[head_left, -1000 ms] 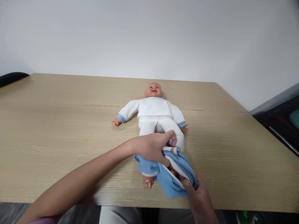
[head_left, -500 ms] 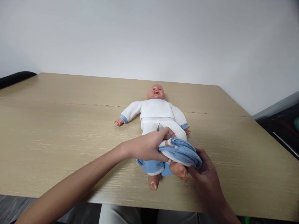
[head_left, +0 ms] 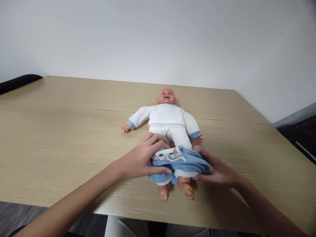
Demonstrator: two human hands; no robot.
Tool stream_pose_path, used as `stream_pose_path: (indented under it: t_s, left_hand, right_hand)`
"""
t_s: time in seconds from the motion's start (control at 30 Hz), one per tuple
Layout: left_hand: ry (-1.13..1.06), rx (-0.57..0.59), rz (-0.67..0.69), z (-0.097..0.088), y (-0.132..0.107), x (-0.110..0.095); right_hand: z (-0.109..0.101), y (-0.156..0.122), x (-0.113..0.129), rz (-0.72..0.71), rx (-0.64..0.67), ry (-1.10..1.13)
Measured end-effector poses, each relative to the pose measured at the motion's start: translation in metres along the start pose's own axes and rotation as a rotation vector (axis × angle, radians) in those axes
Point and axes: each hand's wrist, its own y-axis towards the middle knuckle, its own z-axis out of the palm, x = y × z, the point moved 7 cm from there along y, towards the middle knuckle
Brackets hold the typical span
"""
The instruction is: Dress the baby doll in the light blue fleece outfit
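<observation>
A baby doll (head_left: 167,115) in a white top with blue cuffs lies on its back, head away from me and feet towards me. Blue and white doll pants (head_left: 192,161) with a printed animal face are bunched around its lower legs. Both bare feet stick out below the leg openings. My left hand (head_left: 145,158) grips the left side of the pants, thumb in front and fingers behind. At the right side, my right hand (head_left: 214,169) pinches the bunched cloth between thumb and fingers. White cloth covers the doll's upper legs.
The doll lies on a light wooden table (head_left: 74,141) with a seam across it. A pale wall (head_left: 153,42) stands behind. Black objects sit beyond the table at the left (head_left: 21,82) and right (head_left: 298,135). My lap is below the near edge.
The doll's raised leg has come down beside the other. My left hand has shifted left along the pants, turning the printed face into view. My right hand has moved slightly up.
</observation>
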Motion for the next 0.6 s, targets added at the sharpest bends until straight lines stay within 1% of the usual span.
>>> stream_pose_path:
  t_s: [0.07, 0.17, 0.23, 0.3, 0.4, 0.47, 0.6]
  left_hand:
    - [0.019, -0.036, -0.069, -0.004, -0.014, 0.01]
    - [-0.042, -0.072, -0.119, -0.007, -0.029, 0.023]
    - [-0.119, -0.097, -0.12, -0.008, -0.032, 0.029]
    - [-0.199, -0.126, -0.119, -0.008, -0.03, 0.033]
    - [-0.328, -0.142, -0.156, -0.005, -0.02, 0.044]
    - [-0.421, -0.159, -0.23, 0.001, -0.016, 0.057]
    - [-0.593, -0.3, -0.413, 0.011, -0.018, 0.089]
  right_hand:
    - [-0.003, 0.0, 0.0, -0.031, 0.005, -0.005]
    - [-0.009, 0.006, -0.002, -0.083, -0.023, 0.103]
    - [-0.012, 0.014, -0.007, -0.076, -0.047, 0.223]
    - [-0.015, 0.026, -0.014, -0.051, -0.079, 0.335]
    - [-0.019, 0.046, -0.021, -0.002, -0.202, 0.487]
    - [-0.019, 0.058, -0.025, 0.044, -0.305, 0.603]
    - [-0.006, 0.068, -0.029, 0.151, -0.442, 0.823]
